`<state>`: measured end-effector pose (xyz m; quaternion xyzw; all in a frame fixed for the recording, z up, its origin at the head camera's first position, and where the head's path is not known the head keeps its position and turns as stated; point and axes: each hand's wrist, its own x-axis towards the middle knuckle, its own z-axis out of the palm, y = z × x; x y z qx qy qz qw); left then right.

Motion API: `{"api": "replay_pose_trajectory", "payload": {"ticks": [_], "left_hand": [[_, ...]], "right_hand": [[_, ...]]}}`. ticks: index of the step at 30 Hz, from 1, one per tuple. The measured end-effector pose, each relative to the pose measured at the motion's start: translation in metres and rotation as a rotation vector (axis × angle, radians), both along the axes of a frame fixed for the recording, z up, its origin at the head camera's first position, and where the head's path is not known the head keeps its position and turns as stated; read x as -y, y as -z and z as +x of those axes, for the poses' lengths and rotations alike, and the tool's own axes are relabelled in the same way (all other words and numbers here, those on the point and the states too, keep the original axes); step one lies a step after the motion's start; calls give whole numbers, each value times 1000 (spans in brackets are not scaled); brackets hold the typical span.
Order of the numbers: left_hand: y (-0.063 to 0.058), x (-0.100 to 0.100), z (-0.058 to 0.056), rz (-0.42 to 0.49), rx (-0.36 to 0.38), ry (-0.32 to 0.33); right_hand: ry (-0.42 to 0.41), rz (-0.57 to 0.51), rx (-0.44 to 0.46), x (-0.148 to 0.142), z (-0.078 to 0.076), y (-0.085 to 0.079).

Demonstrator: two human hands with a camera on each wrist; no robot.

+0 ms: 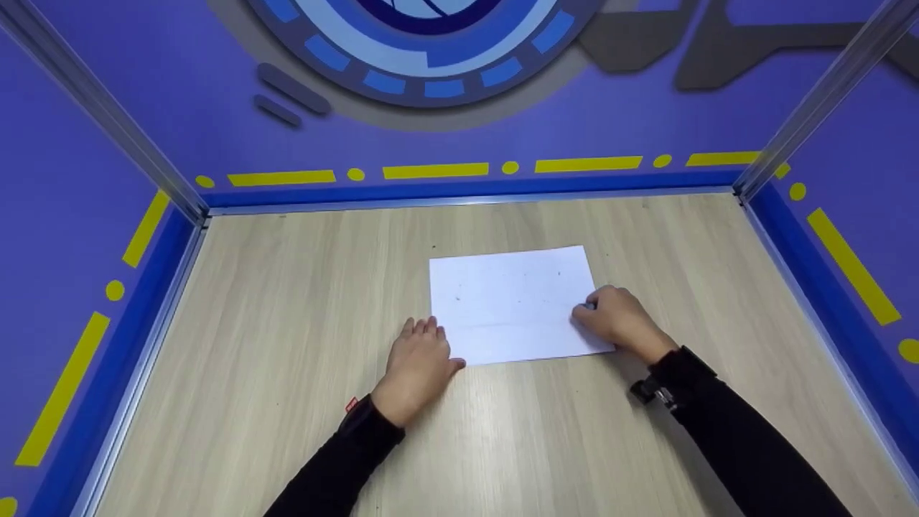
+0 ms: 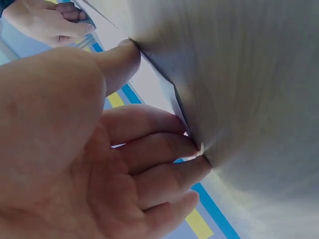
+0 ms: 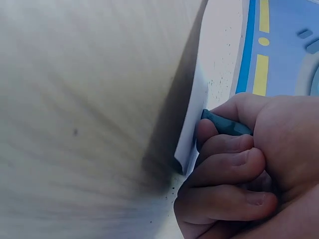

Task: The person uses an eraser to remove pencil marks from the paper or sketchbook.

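Note:
A white sheet of paper lies on the wooden table, dotted with small dark crumbs. At its right edge, my right hand pinches a small blue-green eraser between thumb and curled index finger, its tip against the paper. The other fingers are folded into the palm in the right wrist view. My left hand rests at the sheet's lower left corner, fingers extended and thumb spread along the front edge. In the left wrist view its fingertips touch the table beside the paper's slightly raised edge.
The wooden tabletop is walled by blue-purple panels at the back and both sides, with metal rails along the edges. Dark specks lie near the sheet's right end. Black sleeves and wrist straps cover both forearms.

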<state>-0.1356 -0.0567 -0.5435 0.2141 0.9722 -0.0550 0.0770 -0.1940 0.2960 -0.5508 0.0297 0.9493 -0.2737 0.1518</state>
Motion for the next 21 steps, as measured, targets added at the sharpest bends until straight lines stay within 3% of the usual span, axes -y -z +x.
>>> {"api": "replay_pose_trajectory", "payload": {"ticks": [7,14,21], "left_hand": [[-2,5,-3,33,51,5],[1,1,-1,46,-57,19],[4,-1,5,22,-155,27]], "right_hand": [[6,18,41,1,-2,-3],[14,29,75,2,-4,-4],[-12,-14,12,29,-8,-10]]}}
